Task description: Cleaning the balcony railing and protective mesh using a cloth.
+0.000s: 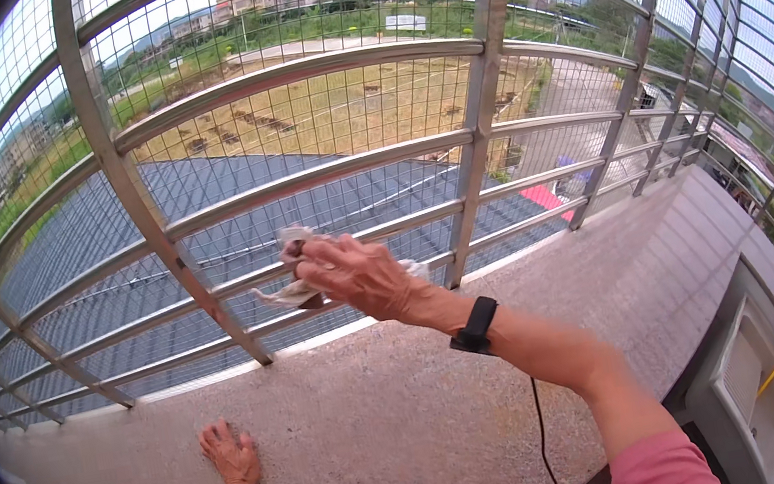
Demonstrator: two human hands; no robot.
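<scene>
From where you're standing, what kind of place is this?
Probably a caged-in balcony or terrace, up high. Metal bars backed with wire mesh close it in, a blue-grey roof lies below, and beyond that stretches a yellowish-brown field.

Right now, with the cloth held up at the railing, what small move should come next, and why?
Perhaps slide the right hand sideways along the metal bar: it grips the cloth there, while the left hand rests on the ledge.

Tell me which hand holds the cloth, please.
The right hand holds the whitish cloth near the metal bars; the left hand, without a cloth, rests on the ledge.
</scene>
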